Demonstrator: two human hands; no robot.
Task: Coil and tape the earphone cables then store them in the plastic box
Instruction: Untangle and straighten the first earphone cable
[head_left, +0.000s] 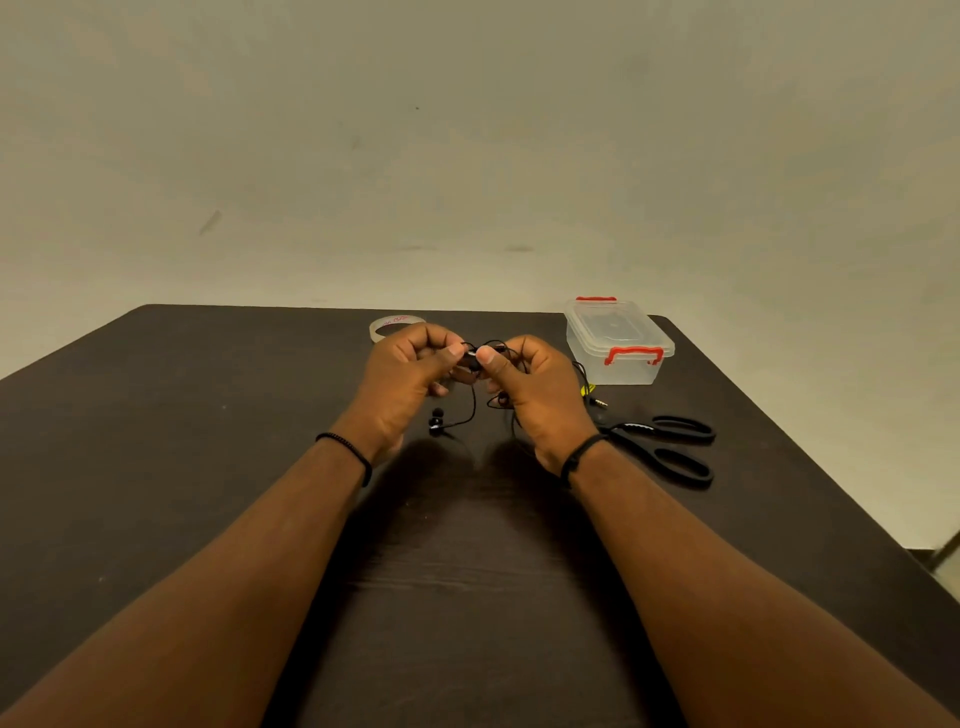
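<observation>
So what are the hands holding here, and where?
Both the left hand and right hand pinch the black earphone cable mid-length, at its tangled bunch.

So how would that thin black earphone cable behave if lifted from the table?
The thin black earphone cable probably flops: it droops in loose loops from both hands. It seems light, and its dangling earbud may swing and snag.

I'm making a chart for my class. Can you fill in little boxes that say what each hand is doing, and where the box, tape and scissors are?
left hand: pinches the black earphone cable, above the table
right hand: pinches the same cable, close to the left
earbud: hangs below the left hand
plastic box: far right on the table, lid on, red latches
tape roll: lies flat behind the left hand
scissors: black, right of the right wrist
</observation>
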